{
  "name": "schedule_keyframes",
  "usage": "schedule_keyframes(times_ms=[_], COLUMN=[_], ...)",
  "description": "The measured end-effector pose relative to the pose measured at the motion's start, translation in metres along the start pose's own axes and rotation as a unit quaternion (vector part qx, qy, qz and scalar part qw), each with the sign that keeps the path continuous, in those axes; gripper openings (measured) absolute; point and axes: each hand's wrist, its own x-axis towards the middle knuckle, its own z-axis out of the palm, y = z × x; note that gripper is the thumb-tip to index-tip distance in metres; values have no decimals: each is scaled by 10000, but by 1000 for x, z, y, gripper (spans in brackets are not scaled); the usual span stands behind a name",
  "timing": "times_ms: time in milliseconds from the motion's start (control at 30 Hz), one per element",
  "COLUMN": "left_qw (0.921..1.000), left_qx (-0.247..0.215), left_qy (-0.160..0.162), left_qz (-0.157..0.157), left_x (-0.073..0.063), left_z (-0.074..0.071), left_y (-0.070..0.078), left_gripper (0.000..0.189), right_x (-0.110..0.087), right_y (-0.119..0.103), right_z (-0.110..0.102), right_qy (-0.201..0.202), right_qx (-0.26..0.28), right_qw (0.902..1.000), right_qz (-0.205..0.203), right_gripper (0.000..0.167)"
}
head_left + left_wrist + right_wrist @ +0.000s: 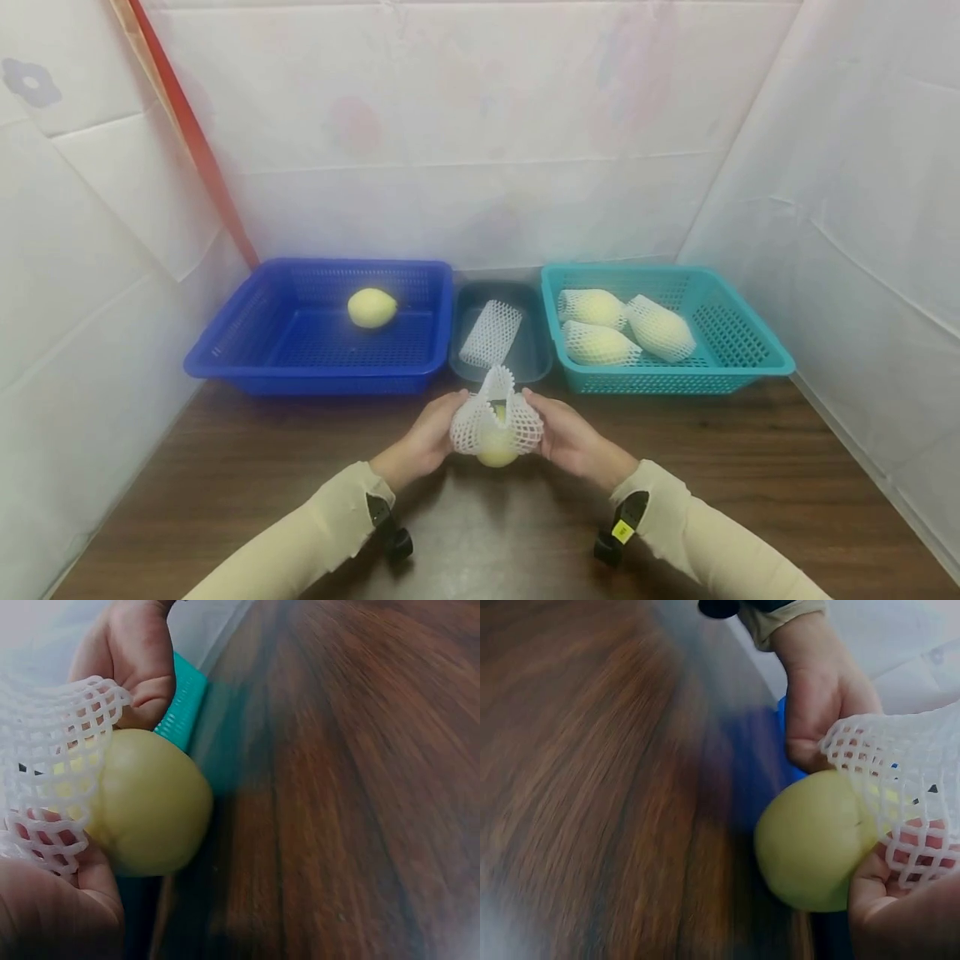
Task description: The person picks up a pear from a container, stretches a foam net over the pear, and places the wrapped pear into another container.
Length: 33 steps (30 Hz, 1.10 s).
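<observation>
A white foam net sleeve is stretched partly over a pale yellow, rounded fruit just above the table's middle. My left hand grips the left side of the net, and my right hand grips its right side. In the left wrist view, the fruit's smooth bare end sticks out of the net's near opening. From the right wrist, the net covers the far part of the fruit, with thumbs and fingers at its edges. Some fingers are hidden behind the mesh.
On the left stands a blue basket with one bare yellow fruit. A dark tray in the middle holds flat foam netting. To the right, a teal basket contains three netted fruits. White sheeting hangs behind.
</observation>
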Motion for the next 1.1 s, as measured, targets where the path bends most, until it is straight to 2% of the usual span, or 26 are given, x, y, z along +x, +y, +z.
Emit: schedule_keyframes(times_ms=[133, 367, 533, 700, 800, 933, 1000, 1100], left_qw=[9993, 9963, 9877, 9672, 9555, 9482, 9511, 9595], left_qx=[330, 797, 1465, 2380, 2784, 3036, 2971, 2735], left_qy=[171, 329, 548, 792, 703, 493, 413, 299], left_qz=[45, 55, 26, 405, 677, 798, 741, 607], left_x=[2, 2, 1, 4, 5, 2, 1, -3], left_z=[-2, -3, 0, 3, 5, 7, 8, 9], left_y=[-6, -20, -26, -25, -22, -17, -14, -13], left_gripper=[26, 24, 28, 25, 24, 24, 25, 26], right_x=[2, 6, 9, 12, 14, 14, 12, 8], right_y=[5, 15, 23, 30, 33, 31, 27, 23], right_z=[-3, -6, -7, -5, -4, 0, 2, 5], right_qy=[106, 366, 688, 1206, 1360, 1470, 1447, 1315], right_qx=[-226, -447, -1015, -2065, -2661, -3146, -3125, -2801], right_qw=[9996, 9983, 9925, 9708, 9529, 9339, 9354, 9493], right_qz=[-146, -14, -27, -201, -526, -851, -800, -547], right_gripper=[31, 34, 45, 46, 44, 45, 47, 48])
